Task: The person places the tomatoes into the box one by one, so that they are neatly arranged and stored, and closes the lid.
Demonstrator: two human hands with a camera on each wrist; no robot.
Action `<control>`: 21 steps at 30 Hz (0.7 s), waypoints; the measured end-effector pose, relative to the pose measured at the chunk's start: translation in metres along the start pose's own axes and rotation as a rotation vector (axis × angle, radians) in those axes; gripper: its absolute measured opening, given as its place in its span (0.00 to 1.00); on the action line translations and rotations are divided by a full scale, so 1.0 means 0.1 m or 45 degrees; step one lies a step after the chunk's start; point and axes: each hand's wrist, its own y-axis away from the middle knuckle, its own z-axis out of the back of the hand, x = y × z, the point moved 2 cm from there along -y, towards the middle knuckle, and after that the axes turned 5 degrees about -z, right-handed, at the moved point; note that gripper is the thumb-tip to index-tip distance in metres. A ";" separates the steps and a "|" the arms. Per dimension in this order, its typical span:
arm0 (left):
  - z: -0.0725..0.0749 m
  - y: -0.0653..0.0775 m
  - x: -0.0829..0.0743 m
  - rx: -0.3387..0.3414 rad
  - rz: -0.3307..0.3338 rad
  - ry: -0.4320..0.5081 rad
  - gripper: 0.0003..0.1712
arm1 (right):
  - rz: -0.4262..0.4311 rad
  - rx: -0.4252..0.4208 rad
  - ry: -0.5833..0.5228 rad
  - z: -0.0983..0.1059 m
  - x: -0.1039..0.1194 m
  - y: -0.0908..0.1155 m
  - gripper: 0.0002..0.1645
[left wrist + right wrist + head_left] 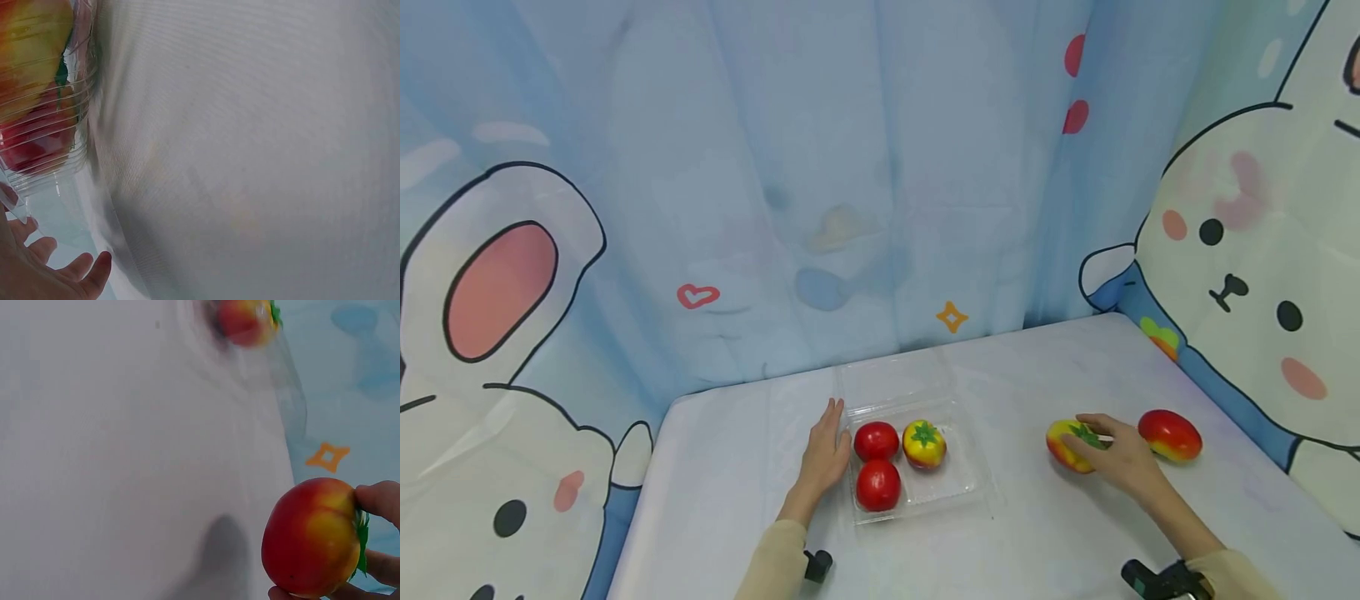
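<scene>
My right hand [1126,458] grips a yellow-and-red tomato-shaped fruit [1063,446] with a green leafy top. In the right wrist view, thumb and fingers hold this fruit [312,540] around its leafy end, over the table. My left hand [824,450] lies along the left side of a clear plastic box [951,492], fingers straight and fingertips by its back corner. Inside the box sit two red fruits, one behind [876,440] and one in front [878,486]. Beside them is a yellow fruit [924,443] with a green top. The left wrist view shows the box's ridged wall [81,125].
A red fruit with a yellowish end [1170,435] lies on the white-covered table [1037,533], just right of my right hand. The box's clear lid [891,379] is folded back toward the blue curtain [850,167]. Another printed curtain borders the table's right side.
</scene>
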 end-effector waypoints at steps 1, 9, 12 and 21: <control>0.00 0.00 0.00 -0.001 -0.001 -0.001 0.32 | 0.025 0.002 -0.012 -0.05 0.07 0.00 0.45; 0.00 0.01 0.00 -0.001 0.001 -0.010 0.33 | 0.177 0.001 -0.099 -0.35 0.63 -0.03 0.37; -0.01 0.00 -0.01 0.000 0.008 0.001 0.33 | 0.215 0.013 -0.130 -0.42 0.80 -0.02 0.35; -0.03 0.01 -0.02 -0.010 0.008 0.000 0.32 | 0.330 0.113 -0.187 -0.68 1.12 0.03 0.33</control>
